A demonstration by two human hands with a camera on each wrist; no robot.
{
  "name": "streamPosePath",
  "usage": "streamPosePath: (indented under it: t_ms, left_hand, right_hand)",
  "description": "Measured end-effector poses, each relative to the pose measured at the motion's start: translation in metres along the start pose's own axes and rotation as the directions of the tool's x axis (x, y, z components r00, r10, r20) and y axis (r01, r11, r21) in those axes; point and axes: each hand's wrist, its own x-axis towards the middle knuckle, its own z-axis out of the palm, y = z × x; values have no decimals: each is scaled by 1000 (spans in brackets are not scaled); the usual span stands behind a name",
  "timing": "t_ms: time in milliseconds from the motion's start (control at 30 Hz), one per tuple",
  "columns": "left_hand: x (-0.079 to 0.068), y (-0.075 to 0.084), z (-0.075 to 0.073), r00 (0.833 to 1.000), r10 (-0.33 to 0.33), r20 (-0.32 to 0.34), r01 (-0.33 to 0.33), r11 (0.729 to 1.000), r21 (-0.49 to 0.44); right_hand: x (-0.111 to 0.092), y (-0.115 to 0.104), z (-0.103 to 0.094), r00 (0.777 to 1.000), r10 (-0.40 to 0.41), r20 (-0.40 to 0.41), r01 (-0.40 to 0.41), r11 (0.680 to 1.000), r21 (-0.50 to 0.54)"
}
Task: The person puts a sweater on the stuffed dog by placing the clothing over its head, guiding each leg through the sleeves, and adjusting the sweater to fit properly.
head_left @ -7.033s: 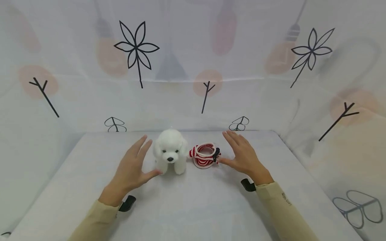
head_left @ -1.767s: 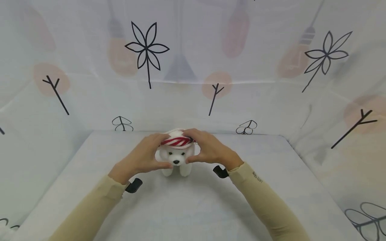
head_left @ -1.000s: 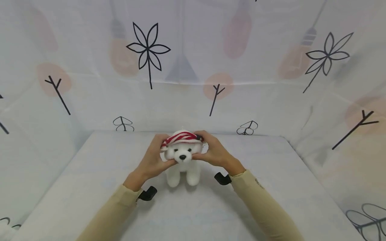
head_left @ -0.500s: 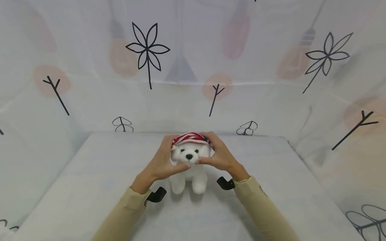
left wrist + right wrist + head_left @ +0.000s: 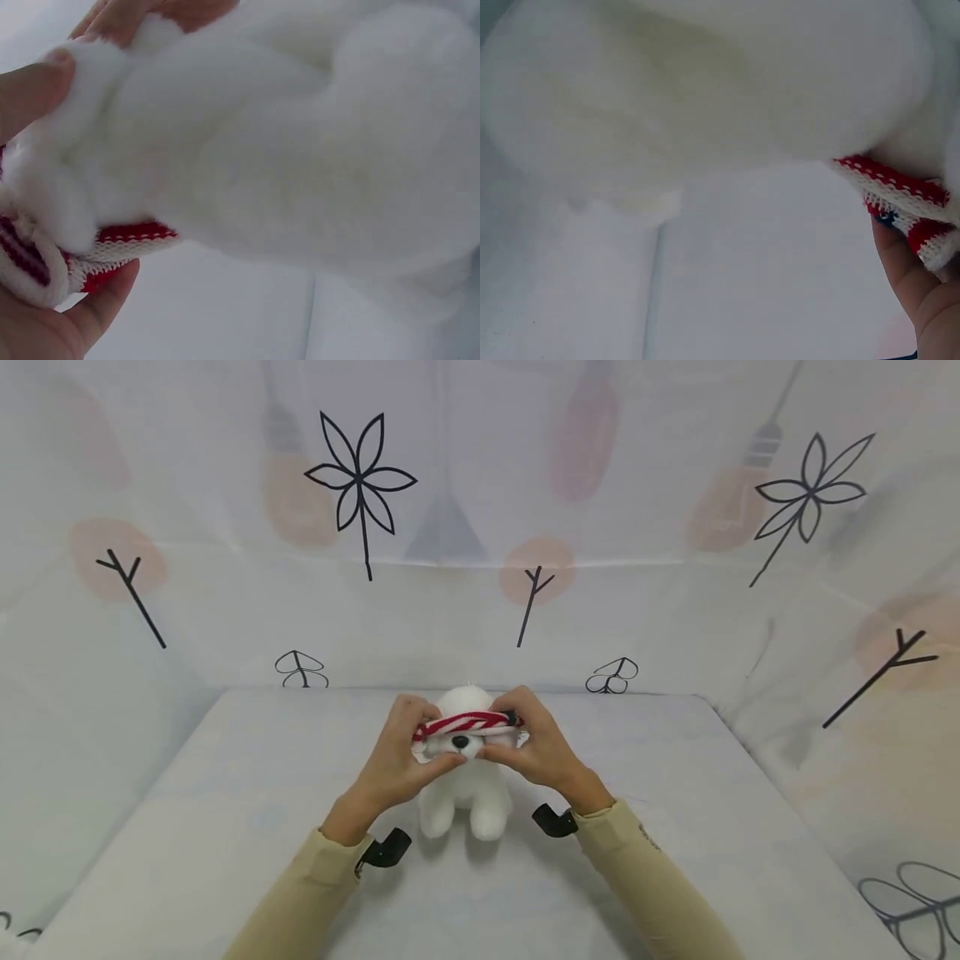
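A white plush toy dog [image 5: 467, 789] stands on the table, facing me. Around its head sits a bunched red-and-white striped knitted garment [image 5: 468, 723], its front band across the eyes, with the nose showing below and the crown of the head above. My left hand [image 5: 396, 762] holds the garment from the left side, thumb along the muzzle. From the right, my right hand [image 5: 538, 747] grips its other side near a dark patch, thumb also by the muzzle. The left wrist view shows the knit [image 5: 135, 238] pinched beside the fur; the right wrist view shows fingers [image 5: 900, 262] under the knit edge.
A white cloth covers the table [image 5: 247, 827]. Behind it hangs a pale backdrop [image 5: 450, 627] printed with flowers and twigs. A black wrist mount [image 5: 388, 848] on the left and another mount [image 5: 553, 820] on the right sit close to the dog's legs.
Earlier, the garment lay right of the dog with both hands off it; then the hands brought it onto the head. The dog came nearer, and the band has slid from the forehead down over the eyes.
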Motion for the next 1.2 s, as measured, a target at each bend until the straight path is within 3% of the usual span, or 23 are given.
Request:
streamPosePath:
  t_ms: [233, 733, 1000, 1200]
  left_hand:
    - [0, -1, 5, 997, 50, -62, -48, 998, 32]
    - [1, 8, 8, 993, 80, -90, -69, 991, 114]
    - [0, 6, 9, 987, 119, -107, -105, 987, 124]
    - [-1, 4, 10, 985, 129, -114, -114, 985, 133]
  right_hand:
    - [-6, 22, 9, 997, -50, -56, 45, 995, -85]
    - [-9, 14, 5, 1000, 30, 4, -30, 995, -99]
    - [-9, 21, 12, 998, -58, -8, 56, 990, -128]
    - [-8, 15, 13, 998, -59, -1, 58, 986, -154]
